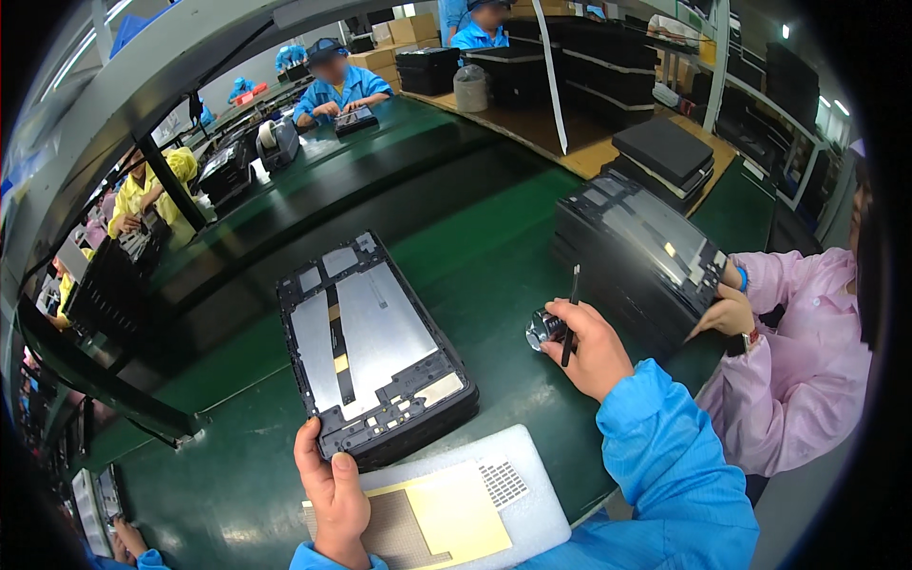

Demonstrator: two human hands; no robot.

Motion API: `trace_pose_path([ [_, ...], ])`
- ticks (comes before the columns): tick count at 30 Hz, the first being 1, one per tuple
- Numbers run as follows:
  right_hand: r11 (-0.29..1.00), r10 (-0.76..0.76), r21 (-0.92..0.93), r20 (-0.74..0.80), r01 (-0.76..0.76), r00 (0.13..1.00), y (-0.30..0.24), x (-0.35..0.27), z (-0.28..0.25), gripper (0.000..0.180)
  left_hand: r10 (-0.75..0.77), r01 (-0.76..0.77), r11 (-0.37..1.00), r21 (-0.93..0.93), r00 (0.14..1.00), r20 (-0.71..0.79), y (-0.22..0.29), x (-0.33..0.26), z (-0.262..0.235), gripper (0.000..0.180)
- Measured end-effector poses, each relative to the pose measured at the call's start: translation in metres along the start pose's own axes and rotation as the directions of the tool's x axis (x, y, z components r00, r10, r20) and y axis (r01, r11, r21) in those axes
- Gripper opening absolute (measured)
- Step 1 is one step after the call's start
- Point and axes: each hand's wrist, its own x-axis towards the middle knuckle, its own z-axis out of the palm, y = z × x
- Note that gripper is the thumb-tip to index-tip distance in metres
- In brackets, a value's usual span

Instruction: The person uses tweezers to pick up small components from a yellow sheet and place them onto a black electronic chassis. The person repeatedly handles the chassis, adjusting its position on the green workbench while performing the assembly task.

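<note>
An opened tablet (385,332), with silver plates, a black-and-gold flex strip and a black frame, lies on a thick black base in the middle of the green bench. My left hand (334,494) grips its near left corner, thumb on the edge and fingers round the side. To the right of the tablet, my right hand (594,351) is closed above the bench. In it are a small round object (542,329), shiny and dark, and a thin black pen-like stick (572,318) pointing up. Their exact kinds do not show.
Below the tablet lie a white foam pad (546,508) and a yellow sheet (456,513) with small dark labels. At right, a co-worker in a pink sleeve (774,380) holds a black stack (627,256) topped by a tablet. Black trays (665,152) stand behind; a metal frame (104,380) crosses the left.
</note>
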Motion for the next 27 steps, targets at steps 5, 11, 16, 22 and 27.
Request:
trace_pose_path([
  [5, 0.999, 0.017, 0.030, 0.006, -0.017, 1.000, -0.001, 0.000, 0.001, 0.047, -0.016, 0.016, 1.000, -0.016, 1.000, -0.009, 0.001, -0.001, 0.001, 0.055],
  [11, 0.999, 0.019, 0.036, 0.019, -0.020, 1.000, -0.004, 0.000, -0.002, 0.048, -0.011, 0.011, 1.000, -0.010, 1.000, 0.009, 0.003, 0.001, 0.000, 0.054],
  [16, 0.998, 0.012, 0.060, 0.050, -0.015, 0.999, -0.003, -0.002, 0.000, 0.048, -0.011, 0.011, 1.000, 0.012, 1.000, 0.017, 0.003, 0.000, -0.001, 0.054],
  [22, 0.999, -0.014, 0.049, 0.053, 0.012, 0.998, -0.005, -0.003, 0.003, 0.050, -0.009, 0.010, 1.000, -0.015, 1.000, 0.021, 0.002, -0.001, -0.002, 0.052],
  [27, 0.991, -0.104, -0.081, 0.006, 0.104, 0.995, -0.012, -0.004, 0.001, 0.054, 0.050, -0.050, 0.998, 0.038, 0.999, 0.019, 0.002, 0.001, 0.002, 0.048],
])
